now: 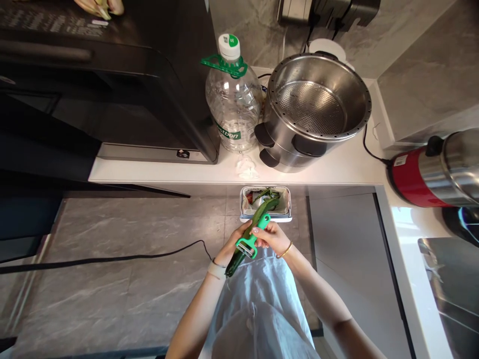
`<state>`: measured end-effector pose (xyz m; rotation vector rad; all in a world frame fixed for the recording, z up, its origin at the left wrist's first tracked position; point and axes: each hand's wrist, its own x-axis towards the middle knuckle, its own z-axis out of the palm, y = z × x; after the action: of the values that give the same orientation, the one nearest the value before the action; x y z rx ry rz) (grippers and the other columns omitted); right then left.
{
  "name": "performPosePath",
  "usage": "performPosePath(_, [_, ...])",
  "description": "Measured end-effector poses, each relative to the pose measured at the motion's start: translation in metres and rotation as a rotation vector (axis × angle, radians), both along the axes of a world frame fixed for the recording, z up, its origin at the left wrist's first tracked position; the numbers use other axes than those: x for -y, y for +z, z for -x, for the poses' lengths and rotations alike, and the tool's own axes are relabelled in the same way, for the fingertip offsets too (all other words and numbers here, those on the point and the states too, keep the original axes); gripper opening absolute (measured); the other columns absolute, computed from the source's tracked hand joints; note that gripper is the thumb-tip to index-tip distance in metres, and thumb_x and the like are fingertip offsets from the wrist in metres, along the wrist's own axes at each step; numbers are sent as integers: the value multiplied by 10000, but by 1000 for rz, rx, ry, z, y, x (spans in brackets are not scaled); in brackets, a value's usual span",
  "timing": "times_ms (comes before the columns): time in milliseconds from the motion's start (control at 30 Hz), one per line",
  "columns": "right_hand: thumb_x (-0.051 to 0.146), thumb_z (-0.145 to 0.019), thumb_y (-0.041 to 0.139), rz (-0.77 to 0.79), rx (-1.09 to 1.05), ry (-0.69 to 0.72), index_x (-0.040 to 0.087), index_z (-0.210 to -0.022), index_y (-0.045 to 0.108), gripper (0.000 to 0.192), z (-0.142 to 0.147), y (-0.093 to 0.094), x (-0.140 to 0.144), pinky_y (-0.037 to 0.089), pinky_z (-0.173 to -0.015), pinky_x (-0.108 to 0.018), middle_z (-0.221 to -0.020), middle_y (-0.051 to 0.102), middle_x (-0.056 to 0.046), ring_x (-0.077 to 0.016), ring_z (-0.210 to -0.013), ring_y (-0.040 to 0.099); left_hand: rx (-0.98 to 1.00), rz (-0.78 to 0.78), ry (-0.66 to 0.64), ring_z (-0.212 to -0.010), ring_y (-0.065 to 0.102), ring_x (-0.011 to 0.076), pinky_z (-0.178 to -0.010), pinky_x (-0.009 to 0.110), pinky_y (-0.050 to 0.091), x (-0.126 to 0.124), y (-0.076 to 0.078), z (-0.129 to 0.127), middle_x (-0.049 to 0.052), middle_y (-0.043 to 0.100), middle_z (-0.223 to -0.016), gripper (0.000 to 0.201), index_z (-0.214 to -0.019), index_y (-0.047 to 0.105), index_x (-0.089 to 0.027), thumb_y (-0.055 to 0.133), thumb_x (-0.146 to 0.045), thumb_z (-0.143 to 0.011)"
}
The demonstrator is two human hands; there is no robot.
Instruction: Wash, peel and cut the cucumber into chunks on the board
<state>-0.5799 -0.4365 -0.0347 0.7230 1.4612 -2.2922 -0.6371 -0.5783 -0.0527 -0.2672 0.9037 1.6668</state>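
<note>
Grey marbled tiles cover the kitchen wall (pixel 247 30) and floor (pixel 149 289), and a white counter (pixel 179 172) crosses the view, turning down along the right side. On it stand a black appliance (pixel 86 109) at the left, a clear plastic bottle (pixel 234 107) with a white cap and a green carrying handle, and beside that a stainless-steel pot (pixel 286 142) whose perforated rim faces up. Farther right sits a red-and-steel appliance (pixel 407 179).

Below the counter's front edge, the person holds a cucumber (pixel 259 213) slantwise before a pale blue garment (pixel 258 304). The left hand (pixel 235 241) has its grip closed around the cucumber from the side and beneath (a pale band (pixel 217 269) circles that wrist). The right hand (pixel 274 237), with a gold bracelet (pixel 285 249), grasps a green peeler (pixel 250 243) by its handle. The peeler's head lies across the cucumber; whether the blade presses into the skin, I cannot tell. The cucumber's near end is dark green, its upper stretch lighter.

Its far end reaches over a small white bin (pixel 285 218), lined, with green scraps (pixel 267 193) inside. At the left, a black cable (pixel 112 260) runs across the view.
</note>
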Motion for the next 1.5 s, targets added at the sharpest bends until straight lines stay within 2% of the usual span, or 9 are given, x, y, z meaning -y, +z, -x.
performPosePath(133, [596, -636, 738, -8, 24, -71, 161, -564, 625, 455, 9, -20, -18, 240, -347, -189, -413, 553, 25, -44, -331, 386, 6, -39, -71, -486, 457, 86, -407, 198, 261, -7, 3, 9, 10, 579, -665, 272, -896, 620, -147, 721, -331, -722])
performPosePath(433, [611, -532, 765, -183, 60, -298, 174, -429, 548, 498, 30, -83, -76, 244, -348, -193, -391, 539, 2, -42, -341, 360, 178, -102, -161, -477, 379, 76, -363, 204, 186, 7, -8, 17, 49, 519, -691, 362, -805, 601, -145, 538, -501, -836])
performPosePath(667, [674, -609, 635, -574, 147, -323, 185, -466, 537, 519, 31, -139, -114, 343, -399, -230, -460, 586, -40, -87, -379, 441, 156, 1, -162, -492, 344, 76, -377, 205, 171, 26, -7, 20, 37, 513, -673, 380, -785, 582, -151, 479, -508, -863])
performPosePath(867, [413, -711, 642, -841, 209, -322, 196, -515, 575, 300, 31, -156, -133, 422, -549, -258, -486, 608, -53, -181, -559, 580, 179, -44, -121, -477, 291, 71, -352, 217, 177, 49, -16, 18, 32, 491, -680, 414, -748, 599, -148, 452, -515, -870])
performPosePath(967, [231, -756, 597, -1092, 96, -112, 187, -832, 707, 141, 23, -152, -134, 459, -713, -294, -791, 718, -93, -227, -795, 632, 171, -59, -96, -464, 280, 70, -349, 221, 198, 53, -16, 17, 37, 489, -668, 433, -742, 608, -147, 432, -519, -879])
performPosePath(1100, [73, -800, 483, -1476, -114, 383, 197, -1155, 670, 419, 7, -143, -127, 440, -838, -314, -990, 696, -123, -237, -965, 598, 141, -42, -38, -473, 342, 79, -356, 212, 217, 46, -17, 15, 44, 502, -667, 370, -760, 608, -151, 508, -497, -846])
performPosePath(1200, [137, -872, 441, -1609, -146, 429, 183, -1145, 670, 359, -1, -137, -126, 430, -839, -321, -953, 688, -129, -242, -958, 591, 130, -13, -45, -479, 363, 81, -378, 214, 233, 39, -17, 13, 39, 508, -653, 370, -748, 594, -145, 540, -502, -831])
performPosePath(1367, [430, -851, 543, -1403, -6, -29, 171, -773, 660, 295, 4, -120, -123, 422, -624, -293, -698, 662, -86, -209, -680, 587, 135, -3, -58, -532, 408, 101, -448, 236, 305, 32, -24, 10, 40, 541, -680, 402, -755, 579, -149, 534, -539, -840])
performPosePath(1500, [624, -708, 637, -675, 29, -404, 192, -542, 548, 471, 14, -86, -93, 323, -443, -245, -491, 565, -14, -108, -427, 437, 169, -57, -49, -519, 411, 99, -434, 236, 289, 18, -40, 8, 34, 553, -684, 410, -785, 589, -158, 546, -564, -820])
